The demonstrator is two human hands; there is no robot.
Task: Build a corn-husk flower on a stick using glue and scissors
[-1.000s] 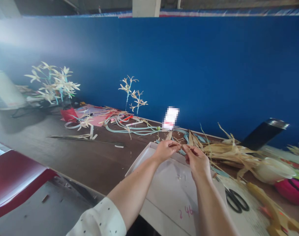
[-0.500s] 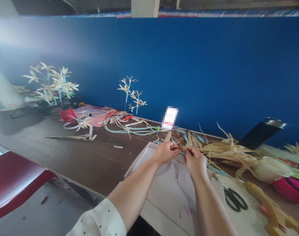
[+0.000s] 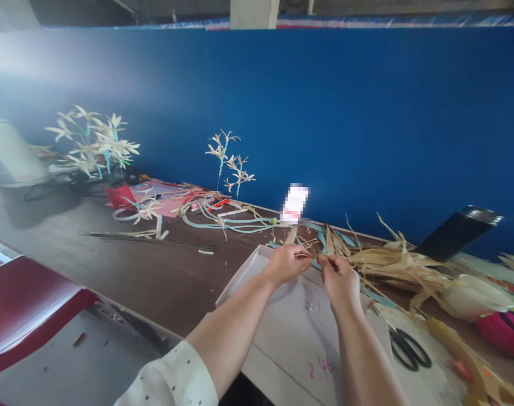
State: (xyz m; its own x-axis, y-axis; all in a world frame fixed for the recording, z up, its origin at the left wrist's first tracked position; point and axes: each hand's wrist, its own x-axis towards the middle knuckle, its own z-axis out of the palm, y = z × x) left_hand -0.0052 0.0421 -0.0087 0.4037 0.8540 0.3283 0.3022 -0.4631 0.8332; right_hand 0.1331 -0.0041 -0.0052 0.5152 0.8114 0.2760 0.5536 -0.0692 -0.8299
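Above a white box lid [image 3: 278,338], my left hand [image 3: 287,264] and my right hand [image 3: 341,277] are close together, fingertips pinched and almost touching. Whatever small, thin piece lies between the fingers is too small and covered to name. Dried corn husks [image 3: 392,264] spread just right of my right hand, with pale blue strips and small scraps behind both hands. Black-handled scissors [image 3: 410,348] rest to the right of my right forearm, beside a yellow glue gun [image 3: 464,361].
Flowers made of pale husk stand in a red pot [image 3: 120,196] at left, and two flower stems [image 3: 221,155] rise against a blue partition [image 3: 345,113]. A blurred phone screen [image 3: 294,204] stands behind my hands. A black flask [image 3: 457,231] leans at right.
My hands hold nearly the same pinched pose, with the fingertips slightly farther apart. The whole view has shifted a little.
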